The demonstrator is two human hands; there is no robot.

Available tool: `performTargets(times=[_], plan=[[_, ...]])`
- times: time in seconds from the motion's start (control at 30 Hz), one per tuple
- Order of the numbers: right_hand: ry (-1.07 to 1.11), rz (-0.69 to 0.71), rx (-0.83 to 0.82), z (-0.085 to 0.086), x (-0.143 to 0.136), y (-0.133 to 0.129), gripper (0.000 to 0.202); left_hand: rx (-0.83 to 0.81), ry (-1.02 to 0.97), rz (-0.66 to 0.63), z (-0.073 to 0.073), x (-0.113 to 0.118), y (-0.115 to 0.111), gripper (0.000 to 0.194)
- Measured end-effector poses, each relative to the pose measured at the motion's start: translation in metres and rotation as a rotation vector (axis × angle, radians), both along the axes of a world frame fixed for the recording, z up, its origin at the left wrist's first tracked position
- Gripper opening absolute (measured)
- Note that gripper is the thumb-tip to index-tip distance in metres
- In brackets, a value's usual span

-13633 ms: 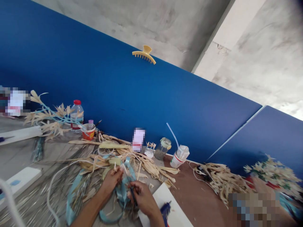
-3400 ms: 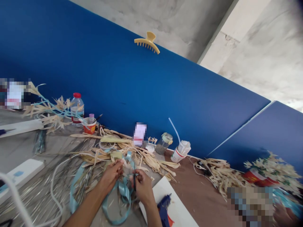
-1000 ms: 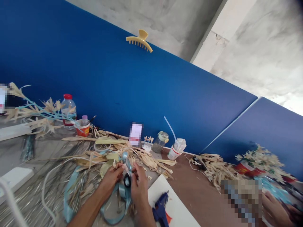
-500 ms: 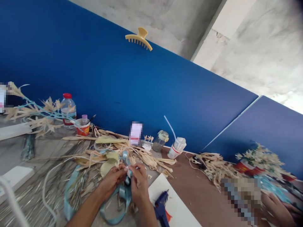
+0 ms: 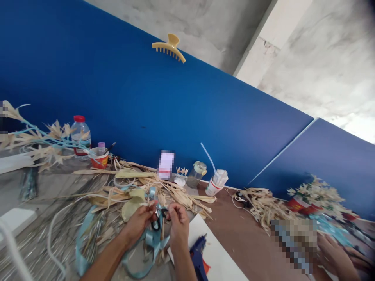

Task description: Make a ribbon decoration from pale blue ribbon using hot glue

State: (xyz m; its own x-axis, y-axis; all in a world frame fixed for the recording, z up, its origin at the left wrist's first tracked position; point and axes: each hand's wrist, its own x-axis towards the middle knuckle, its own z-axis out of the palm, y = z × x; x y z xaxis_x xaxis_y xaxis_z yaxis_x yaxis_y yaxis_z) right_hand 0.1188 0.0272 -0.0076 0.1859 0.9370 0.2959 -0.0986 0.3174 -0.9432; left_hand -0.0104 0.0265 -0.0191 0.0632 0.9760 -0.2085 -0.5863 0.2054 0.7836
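Left hand (image 5: 140, 221): fingers curled inward, tips near the middle of the work area; grip on any piece cannot be told. Right hand (image 5: 179, 225): fingers bent, tips just beside the left's; whether it grips anything is likewise unclear. Black-handled scissors (image 5: 156, 224) show between the hands, above loops of light-blue ribbon (image 5: 151, 239) on the table (image 5: 244, 238). Dried husks (image 5: 172, 192) lie beyond the fingertips. Blue glue gun (image 5: 198, 255) rests on a white board (image 5: 224, 257), near the right wrist.
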Motion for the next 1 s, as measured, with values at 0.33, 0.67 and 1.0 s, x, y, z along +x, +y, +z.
performTargets(times=[0.33, 0.67, 1.0], plan=[[0.234, 0.087, -0.158, -0.004, 0.000, 0.005, 0.027, 0.093, 0.184, -0.048, 0.003, -0.001, 0.001, 0.028], [0.060, 0.002, -0.194, -0.006, -0.003, 0.003, 0.022, 0.119, 0.134, -0.129, 0.001, 0.000, -0.002, 0.025], [0.178, -0.013, -0.181, -0.008, -0.002, 0.008, 0.027, 0.079, -0.043, -0.178, 0.008, -0.002, -0.008, 0.025]])
